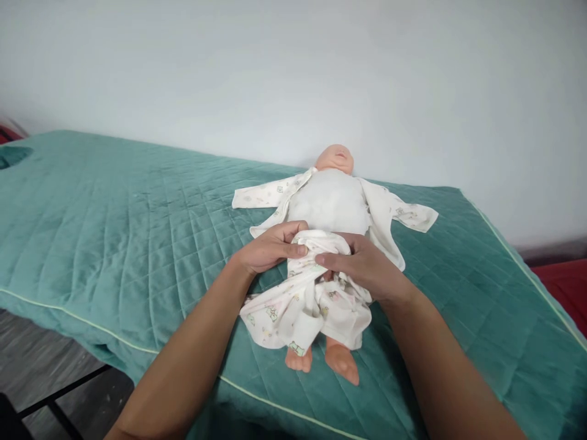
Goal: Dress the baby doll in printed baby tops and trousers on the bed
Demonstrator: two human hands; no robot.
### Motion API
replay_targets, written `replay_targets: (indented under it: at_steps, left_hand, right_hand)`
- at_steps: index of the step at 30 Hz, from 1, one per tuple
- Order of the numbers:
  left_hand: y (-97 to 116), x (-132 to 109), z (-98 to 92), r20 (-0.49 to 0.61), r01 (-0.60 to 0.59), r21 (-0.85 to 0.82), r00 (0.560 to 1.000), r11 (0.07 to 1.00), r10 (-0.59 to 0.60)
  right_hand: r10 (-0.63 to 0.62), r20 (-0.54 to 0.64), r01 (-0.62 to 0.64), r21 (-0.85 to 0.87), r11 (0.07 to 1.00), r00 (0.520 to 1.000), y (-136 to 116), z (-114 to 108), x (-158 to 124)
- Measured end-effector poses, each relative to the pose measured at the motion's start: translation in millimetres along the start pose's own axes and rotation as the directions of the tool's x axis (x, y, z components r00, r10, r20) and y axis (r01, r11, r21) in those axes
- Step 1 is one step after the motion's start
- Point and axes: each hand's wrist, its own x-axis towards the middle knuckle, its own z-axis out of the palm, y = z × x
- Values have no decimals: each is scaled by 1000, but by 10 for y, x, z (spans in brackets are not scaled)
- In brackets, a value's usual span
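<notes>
A baby doll lies on its back, head toward the wall and feet toward me. Its white printed jacket is spread open at the front, sleeves out to both sides, baring a white cloth torso. White printed baby pants are bunched over the doll's legs, with both feet showing below. My left hand pinches the waistband from the left side. From the right, my right hand grips the same waistband, thumb on top. Both hands' other fingers are partly hidden behind the cloth.
A green quilted cover with pale piping lies over the bed. Behind it rises a plain white wall. Something red stands past the right edge, and a dark metal frame shows at the lower left.
</notes>
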Motion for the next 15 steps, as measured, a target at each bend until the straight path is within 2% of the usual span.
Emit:
replay_targets:
  at_steps: [4,7,9,12,15]
  left_hand:
    - [47,-23,-30,75,25,-3,997,1000,-25]
    - [144,-42,-44,222,118,66,966,991,-130]
    - [200,-56,-44,260,170,131,945,977,-200]
    - [208,-70,-23,229,182,150,950,972,-214]
    - [127,-73,20,126,102,38,986,994,-106]
  right_hand:
    - [-11,-10,13,215,977,1000,10,-11,14]
    - [-50,-17,53,390,919,999,3,-16,30]
    - [-64,-16,64,469,881,998,-4,-14,32]
    - [-80,-4,71,509,858,997,-11,-6,21]
    - [-88,-13,85,444,892,996,-11,-4,6]
